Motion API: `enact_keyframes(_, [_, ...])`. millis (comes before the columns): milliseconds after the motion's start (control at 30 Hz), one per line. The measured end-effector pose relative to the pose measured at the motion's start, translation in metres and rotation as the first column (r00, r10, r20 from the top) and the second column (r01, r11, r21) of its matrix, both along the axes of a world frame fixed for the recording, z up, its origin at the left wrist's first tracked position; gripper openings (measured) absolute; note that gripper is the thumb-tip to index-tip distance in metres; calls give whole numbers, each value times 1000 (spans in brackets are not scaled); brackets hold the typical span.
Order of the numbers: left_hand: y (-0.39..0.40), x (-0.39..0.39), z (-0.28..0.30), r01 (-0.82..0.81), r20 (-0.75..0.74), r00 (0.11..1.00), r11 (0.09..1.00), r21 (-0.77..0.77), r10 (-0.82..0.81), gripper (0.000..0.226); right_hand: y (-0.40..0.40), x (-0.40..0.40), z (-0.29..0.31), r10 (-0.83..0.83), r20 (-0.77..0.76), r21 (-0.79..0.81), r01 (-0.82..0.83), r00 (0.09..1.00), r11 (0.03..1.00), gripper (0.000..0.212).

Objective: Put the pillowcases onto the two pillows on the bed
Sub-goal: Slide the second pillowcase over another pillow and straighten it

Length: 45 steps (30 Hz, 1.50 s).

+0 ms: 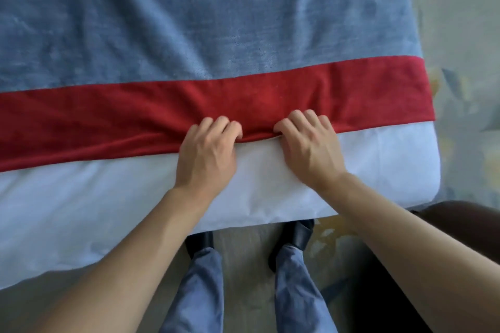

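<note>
A blue pillowcase (189, 16) with a wide red band (81, 121) along its open end covers most of a white pillow (81, 211). The pillow's bare white end sticks out of the opening toward me. My left hand (205, 154) and my right hand (308, 146) lie side by side at the middle of the red hem. The fingers of both are curled over the hem's edge and grip it, with the fabric bunched between them. No second pillow or pillowcase is in view.
My legs in blue trousers (200, 284) and dark shoes (297, 235) stand on the floor just below the pillow's near edge. A dark rounded piece of furniture (465, 230) is at lower right. Patterned flooring (465, 89) runs along the right side.
</note>
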<state>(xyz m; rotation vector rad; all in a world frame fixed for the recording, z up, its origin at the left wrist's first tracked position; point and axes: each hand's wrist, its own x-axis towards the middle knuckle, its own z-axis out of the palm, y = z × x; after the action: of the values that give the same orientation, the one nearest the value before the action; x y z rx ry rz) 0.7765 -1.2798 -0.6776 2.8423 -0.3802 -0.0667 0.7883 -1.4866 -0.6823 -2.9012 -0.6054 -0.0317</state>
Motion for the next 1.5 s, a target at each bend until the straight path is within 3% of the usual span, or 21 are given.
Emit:
enact_keyframes(100, [-27,-2,2,-50,-32,998,998,32,51,26,-26,0,0,28,3,12,-28,1000,1000,17])
enact_keyframes(267, [-130,26,1,72,-12,997,997,15,-72,23,-109,15,3,-179,-19,-17,179,984,984,19])
enact_keyframes(400, [-174,14,1,71,-48,996,996,52,-69,23,-144,7,4,-86,-33,3,86,996,996,14])
enact_keyframes(533, [-202,27,-1,100,-12,995,995,29,-100,24,-185,14,2,-270,-1,16,270,963,963,17])
enact_keyframes(900, [-225,33,-4,137,0,991,990,-19,-137,22,-182,-6,-1,-263,-12,56,263,965,963,24])
enact_keyframes(1133, [-135,23,2,91,20,996,994,53,-92,22,-81,4,2,-83,4,75,83,997,994,18])
enact_keyframes(1300, [-3,8,-1,8,4,1000,995,99,-8,16,40,-4,0,6,-30,82,-4,1000,997,16])
enact_keyframes(1500, [167,-4,7,-103,-17,994,991,80,105,27,188,-8,5,85,-49,81,-81,995,993,23])
